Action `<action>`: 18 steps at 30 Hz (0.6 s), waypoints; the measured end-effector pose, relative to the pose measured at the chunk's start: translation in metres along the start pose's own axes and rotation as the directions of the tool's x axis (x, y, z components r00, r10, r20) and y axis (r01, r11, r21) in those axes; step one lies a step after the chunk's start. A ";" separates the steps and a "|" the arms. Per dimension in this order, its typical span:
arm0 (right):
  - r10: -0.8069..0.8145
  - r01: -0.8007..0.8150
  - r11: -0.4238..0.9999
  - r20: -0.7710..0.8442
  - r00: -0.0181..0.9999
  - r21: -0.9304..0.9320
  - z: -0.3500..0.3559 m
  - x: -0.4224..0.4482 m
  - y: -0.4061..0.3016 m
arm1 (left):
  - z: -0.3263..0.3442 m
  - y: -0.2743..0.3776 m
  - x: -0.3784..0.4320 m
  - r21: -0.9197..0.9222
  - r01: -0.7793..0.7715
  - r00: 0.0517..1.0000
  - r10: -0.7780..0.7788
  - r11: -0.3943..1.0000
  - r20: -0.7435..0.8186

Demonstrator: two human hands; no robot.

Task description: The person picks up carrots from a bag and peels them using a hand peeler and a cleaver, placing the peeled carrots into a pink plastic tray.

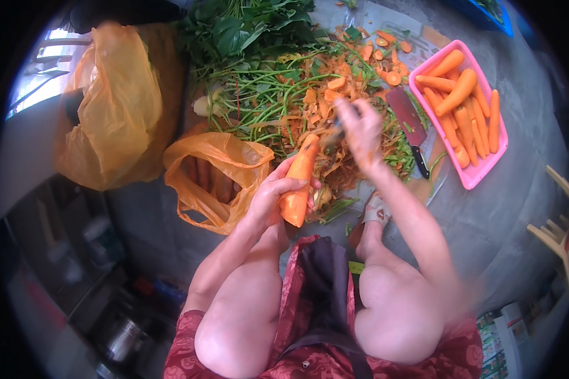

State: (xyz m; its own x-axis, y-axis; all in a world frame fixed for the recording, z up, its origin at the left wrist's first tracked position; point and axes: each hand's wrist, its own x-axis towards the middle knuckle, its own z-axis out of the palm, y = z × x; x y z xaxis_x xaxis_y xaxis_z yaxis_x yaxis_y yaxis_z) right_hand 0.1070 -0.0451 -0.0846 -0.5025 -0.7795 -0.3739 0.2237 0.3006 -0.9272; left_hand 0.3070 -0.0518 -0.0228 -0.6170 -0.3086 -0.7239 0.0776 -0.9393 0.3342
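My left hand grips a thick peeled carrot, its narrow end pointing away from me and a small dark spot near that end. Just beyond and to the right, my right hand is closed around a blurred tool with a dark handle, perhaps a peeler; its blade is too smeared to make out. Under both hands spreads a heap of orange carrot peelings, mixed with cut carrot pieces. An orange plastic bag beside my left hand lies open, with unpeeled carrots inside.
A pink plastic basket at the right holds several peeled carrots. Between it and the peelings lies a cleaver with a black handle. Leafy green stems cover the far side. A larger yellow plastic bag stands at the left.
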 end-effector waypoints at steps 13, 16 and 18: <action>0.033 -0.026 0.998 0.131 0.991 -0.061 0.009 -0.014 -0.010 | -0.008 -0.005 0.002 0.288 -0.038 0.991 0.074 0.957 -0.115; -0.062 0.068 0.989 0.053 0.997 -0.130 0.013 -0.010 -0.009 | -0.005 -0.011 0.002 0.376 -0.094 0.991 0.122 0.922 -0.052; 0.008 -0.030 0.969 -0.094 0.996 -0.243 -0.013 0.023 0.014 | 0.000 -0.008 -0.002 0.279 -0.071 0.997 0.077 0.958 -0.012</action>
State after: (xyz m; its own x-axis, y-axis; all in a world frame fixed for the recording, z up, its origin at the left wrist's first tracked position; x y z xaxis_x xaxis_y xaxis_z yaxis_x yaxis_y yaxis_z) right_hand 0.0877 -0.0520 -0.1061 -0.5773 -0.7219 -0.3815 0.0290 0.4488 -0.8932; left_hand 0.3077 -0.0434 -0.0245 -0.5997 -0.3821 -0.7031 -0.1006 -0.8357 0.5400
